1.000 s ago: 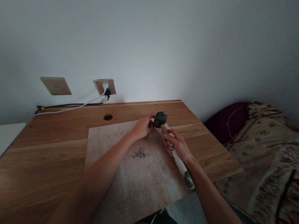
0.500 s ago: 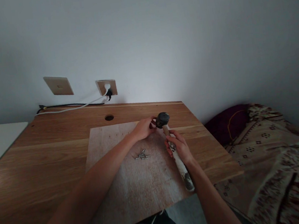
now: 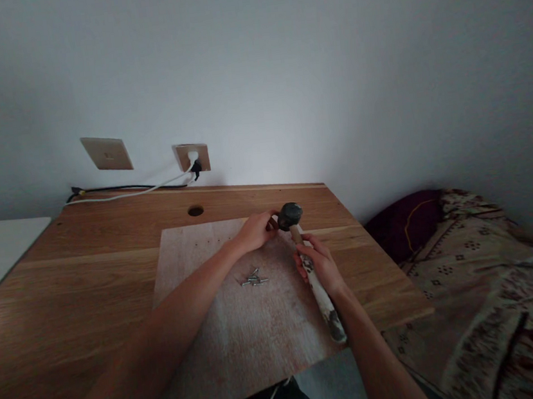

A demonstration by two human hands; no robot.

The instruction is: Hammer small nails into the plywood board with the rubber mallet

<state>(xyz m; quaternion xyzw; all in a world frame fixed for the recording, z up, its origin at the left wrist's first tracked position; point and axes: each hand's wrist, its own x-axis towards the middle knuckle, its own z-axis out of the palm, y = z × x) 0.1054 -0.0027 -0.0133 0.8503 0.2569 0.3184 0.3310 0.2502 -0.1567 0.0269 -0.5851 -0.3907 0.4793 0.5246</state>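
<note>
My right hand (image 3: 319,261) is wrapped around the upper handle of a mallet (image 3: 326,309), whose handle is pale and stained. Its dark head (image 3: 290,215) is raised over the far right part of a thin wooden board (image 3: 245,338). Just left of the head, my left hand (image 3: 259,229) is at the board's far edge with its fingers pinched. What those fingertips hold is hidden behind the mallet head. A small pile of screws (image 3: 254,279) lies on the middle of the board. Several small dark marks (image 3: 208,241) run in a row near its far edge.
The board rests on a wooden desk (image 3: 88,292) with a round cable hole (image 3: 195,211). Cables (image 3: 124,194) run along the wall to a socket (image 3: 201,155). A white surface (image 3: 1,251) is at the left. A bed with patterned bedding (image 3: 452,287) stands at the right.
Both hands and the mallet hold nearly the same place. Only a slight shift of the camera shows.
</note>
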